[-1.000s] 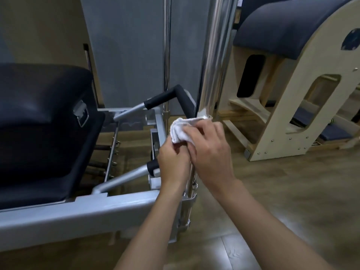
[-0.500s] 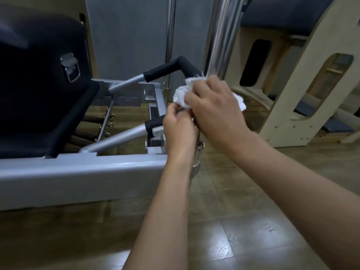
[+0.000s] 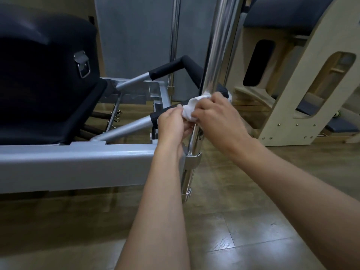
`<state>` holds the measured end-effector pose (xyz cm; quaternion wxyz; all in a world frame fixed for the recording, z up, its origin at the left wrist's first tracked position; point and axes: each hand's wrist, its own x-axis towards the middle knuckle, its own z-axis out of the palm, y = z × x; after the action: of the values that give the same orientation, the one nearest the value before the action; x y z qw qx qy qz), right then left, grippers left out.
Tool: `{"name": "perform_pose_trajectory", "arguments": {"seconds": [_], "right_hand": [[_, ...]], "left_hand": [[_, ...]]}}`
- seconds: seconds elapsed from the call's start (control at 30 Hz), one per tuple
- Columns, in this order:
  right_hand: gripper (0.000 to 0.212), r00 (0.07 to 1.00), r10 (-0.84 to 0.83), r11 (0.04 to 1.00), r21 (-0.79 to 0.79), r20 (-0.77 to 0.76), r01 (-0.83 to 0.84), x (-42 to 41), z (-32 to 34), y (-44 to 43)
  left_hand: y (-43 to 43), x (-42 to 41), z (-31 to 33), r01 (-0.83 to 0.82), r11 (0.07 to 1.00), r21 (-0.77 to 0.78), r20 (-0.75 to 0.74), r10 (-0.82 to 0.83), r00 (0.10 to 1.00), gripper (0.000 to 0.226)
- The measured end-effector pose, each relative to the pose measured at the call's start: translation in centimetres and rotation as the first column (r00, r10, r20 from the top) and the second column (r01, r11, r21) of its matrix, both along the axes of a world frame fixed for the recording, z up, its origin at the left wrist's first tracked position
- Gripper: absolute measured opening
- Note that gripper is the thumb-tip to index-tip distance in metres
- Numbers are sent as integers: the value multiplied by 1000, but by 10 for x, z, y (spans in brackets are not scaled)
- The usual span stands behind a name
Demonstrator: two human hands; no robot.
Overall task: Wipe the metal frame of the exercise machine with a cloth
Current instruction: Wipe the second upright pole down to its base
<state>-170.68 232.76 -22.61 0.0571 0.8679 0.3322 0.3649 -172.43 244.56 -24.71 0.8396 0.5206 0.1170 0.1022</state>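
A shiny upright metal pole (image 3: 218, 55) rises from the corner of the grey frame rail (image 3: 78, 162) of the exercise machine. A crumpled white cloth (image 3: 190, 109) is wrapped against the pole low down, just above the corner clamp (image 3: 191, 158). My left hand (image 3: 172, 123) pinches the cloth's lower left part with curled fingers. From the right, my right hand (image 3: 216, 115) grips the cloth, fingers curled over it and round the pole. Part of the cloth is hidden under both hands.
A black padded carriage (image 3: 44, 84) lies on the left. A padded foot bar (image 3: 175, 69) on silver arms crosses behind the hands. A wooden barrel unit (image 3: 303, 94) with a dark pad stands right of the pole. Wood flooring (image 3: 224, 230) spreads below.
Both hands and the cloth have slid down the pole toward the corner clamp. The view has also shifted slightly.
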Motion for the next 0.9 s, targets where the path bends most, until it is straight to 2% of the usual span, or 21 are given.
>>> {"name": "perform_pose_trajectory", "arguments": {"seconds": [0.1, 0.17, 0.27, 0.37, 0.43, 0.5, 0.6, 0.67, 0.73, 0.9], "right_hand": [[7, 999, -36, 982, 184, -7, 37, -1, 8, -2], [8, 997, -57, 955, 293, 49, 40, 2, 17, 10], [4, 996, -44, 978, 206, 80, 26, 4, 5, 26], [6, 997, -23, 983, 178, -73, 36, 4, -22, 13], [12, 971, 15, 958, 281, -237, 54, -3, -33, -3], [13, 943, 95, 880, 470, -319, 70, -8, -34, -13], [10, 938, 104, 701, 693, -331, 167, 0, -30, -17], [11, 913, 178, 547, 808, -368, 219, 0, -34, -10], [19, 865, 268, 451, 849, -423, 276, -4, -48, -4], [16, 818, 346, 311, 879, -459, 362, -4, -82, -8]], "left_hand": [[1, 2, 2, -39, 999, 22, -19, 39, 999, 30], [2, 6, 6, -73, 997, 12, 7, 73, 997, 33], [3, 7, 8, -93, 995, 18, 37, 92, 995, 33], [4, 5, -4, -45, 986, 162, -12, 47, 999, 21], [4, 5, -11, 3, 971, 241, -27, 4, 1000, 16], [4, 7, -11, 22, 956, 291, -1, -23, 1000, 11], [1, 12, -6, 17, 932, 363, 38, -33, 999, 3], [0, 15, -7, -6, 922, 388, 62, -19, 998, 15], [-1, 17, -9, -31, 912, 410, 88, -6, 996, 22], [-1, 17, -9, -15, 888, 460, 106, -39, 994, 18]]}}
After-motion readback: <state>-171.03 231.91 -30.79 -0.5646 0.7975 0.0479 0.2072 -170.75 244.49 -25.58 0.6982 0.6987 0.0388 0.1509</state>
